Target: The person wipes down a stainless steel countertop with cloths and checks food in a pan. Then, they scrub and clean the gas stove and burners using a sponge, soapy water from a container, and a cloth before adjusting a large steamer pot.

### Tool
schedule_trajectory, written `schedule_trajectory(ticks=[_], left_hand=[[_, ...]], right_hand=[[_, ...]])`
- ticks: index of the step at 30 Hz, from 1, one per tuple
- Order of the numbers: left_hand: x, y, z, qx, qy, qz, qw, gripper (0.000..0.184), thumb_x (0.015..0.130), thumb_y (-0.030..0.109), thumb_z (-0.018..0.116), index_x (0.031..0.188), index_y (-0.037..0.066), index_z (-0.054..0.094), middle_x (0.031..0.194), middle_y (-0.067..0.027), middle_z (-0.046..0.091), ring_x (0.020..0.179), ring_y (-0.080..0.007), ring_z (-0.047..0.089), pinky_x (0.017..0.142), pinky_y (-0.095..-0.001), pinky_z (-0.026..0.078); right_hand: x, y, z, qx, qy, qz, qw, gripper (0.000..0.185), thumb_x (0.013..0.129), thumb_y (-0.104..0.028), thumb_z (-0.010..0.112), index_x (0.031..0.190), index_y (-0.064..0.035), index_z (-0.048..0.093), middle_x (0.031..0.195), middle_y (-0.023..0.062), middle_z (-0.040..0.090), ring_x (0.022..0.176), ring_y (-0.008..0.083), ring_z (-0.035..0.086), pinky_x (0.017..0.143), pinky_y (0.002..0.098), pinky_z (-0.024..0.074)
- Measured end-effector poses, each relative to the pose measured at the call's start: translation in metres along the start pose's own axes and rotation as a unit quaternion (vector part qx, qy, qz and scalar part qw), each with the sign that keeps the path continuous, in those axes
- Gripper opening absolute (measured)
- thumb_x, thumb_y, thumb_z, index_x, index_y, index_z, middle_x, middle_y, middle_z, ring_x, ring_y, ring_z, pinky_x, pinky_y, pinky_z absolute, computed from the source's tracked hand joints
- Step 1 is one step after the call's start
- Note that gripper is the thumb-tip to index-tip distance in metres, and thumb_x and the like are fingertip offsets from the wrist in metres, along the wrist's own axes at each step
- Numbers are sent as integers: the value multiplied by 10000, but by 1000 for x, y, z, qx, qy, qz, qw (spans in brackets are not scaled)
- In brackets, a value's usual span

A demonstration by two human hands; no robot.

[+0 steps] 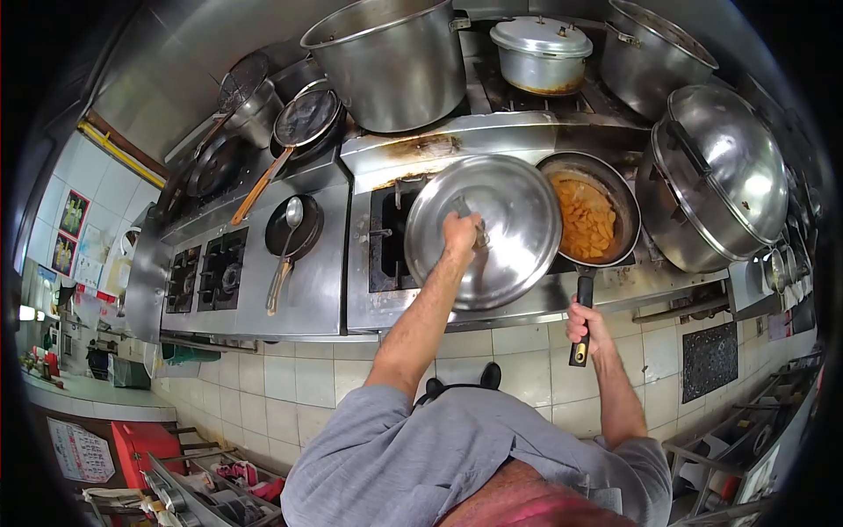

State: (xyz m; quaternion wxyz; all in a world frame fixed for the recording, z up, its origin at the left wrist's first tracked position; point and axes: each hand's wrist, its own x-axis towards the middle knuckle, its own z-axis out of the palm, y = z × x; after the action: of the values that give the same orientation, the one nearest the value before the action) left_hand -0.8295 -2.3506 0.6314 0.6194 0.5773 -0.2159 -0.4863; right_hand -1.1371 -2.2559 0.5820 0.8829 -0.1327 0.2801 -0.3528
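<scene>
My left hand (pixel 460 234) is closed around the handle at the middle of a large round metal lid (pixel 518 202). The lid lies over the stove by the left side of a frying pan (pixel 630 207), and its right edge meets or overlaps the pan's rim; I cannot tell which. Orange-brown pieces of food (pixel 583 218) in sauce cover part of the pan's bottom. My right hand (pixel 590 323) is wrapped around the pan's black handle (pixel 583 350), which points toward me.
A small black pan (pixel 303 230) with a spoon (pixel 292 216) sits on the left counter. Behind stand a big stockpot (pixel 391 70), a pressure cooker (pixel 542 61) and another tall pot (pixel 654 57). At the right is a large pot with a domed lid (pixel 738 158).
</scene>
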Motion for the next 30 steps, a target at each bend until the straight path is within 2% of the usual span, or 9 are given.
schedule_trajectory(ticks=[2,6,8,10,12,14,22,25,30], left_hand=[[-15,3,-18,6,-16,-26,1000,95,795,67,606,826,11,536,718,-66,567,584,-142,541,481,-291,399],[-58,25,-39,16,-18,-31,999,115,800,75,616,855,12,536,724,-55,572,599,-125,538,499,-259,378],[-84,47,-46,23,-36,-6,999,128,821,35,591,918,-22,530,734,-54,560,633,-122,534,548,-262,420],[-108,69,-54,44,-15,-8,999,242,819,17,589,1038,-39,504,762,-38,575,676,-111,545,590,-241,438],[-122,76,-75,44,-31,-2,999,267,814,1,587,1060,-45,492,771,-41,584,673,-110,546,603,-240,447],[-130,75,-106,39,-51,18,998,299,805,-4,600,1075,-53,483,786,-51,597,674,-112,555,611,-245,451],[-198,101,-254,76,16,42,996,344,794,17,630,1101,-48,489,796,-39,602,684,-102,548,628,-224,437],[-225,110,-318,80,52,38,995,285,802,25,620,1051,-43,499,763,-39,598,656,-96,534,609,-219,429],[-268,120,-443,39,127,44,990,272,796,9,617,1035,-39,497,750,-34,593,630,-91,529,588,-217,426]], right_hand=[[-1,1,5,-6,2,-13,1000,116,859,-69,550,924,-162,525,556,-37,389,378,70,357,326,254,319],[-15,6,16,-11,20,-20,1000,139,842,-25,533,893,-155,537,542,-42,374,357,65,343,299,250,303],[-21,10,18,-6,20,-11,1000,140,836,-20,537,901,-144,524,539,-38,372,356,65,343,295,253,305],[-30,16,21,-29,38,-18,999,140,844,-30,517,943,-130,516,529,-45,361,344,59,330,281,247,306],[-38,22,30,-31,24,-24,999,140,836,-26,522,932,-127,513,526,-43,361,340,62,330,274,249,298],[-45,28,38,-35,42,-22,998,141,828,-28,531,925,-127,506,522,-42,359,340,63,331,271,250,292],[-76,72,99,-96,49,-2,994,178,792,-3,556,892,-108,451,519,-14,371,332,82,345,275,273,290],[-81,105,138,-125,64,28,990,194,794,-5,556,907,-109,437,518,-12,362,331,84,343,275,276,288],[-70,194,197,-145,8,54,988,221,784,7,551,935,-106,437,516,-11,340,323,85,326,268,279,282]])
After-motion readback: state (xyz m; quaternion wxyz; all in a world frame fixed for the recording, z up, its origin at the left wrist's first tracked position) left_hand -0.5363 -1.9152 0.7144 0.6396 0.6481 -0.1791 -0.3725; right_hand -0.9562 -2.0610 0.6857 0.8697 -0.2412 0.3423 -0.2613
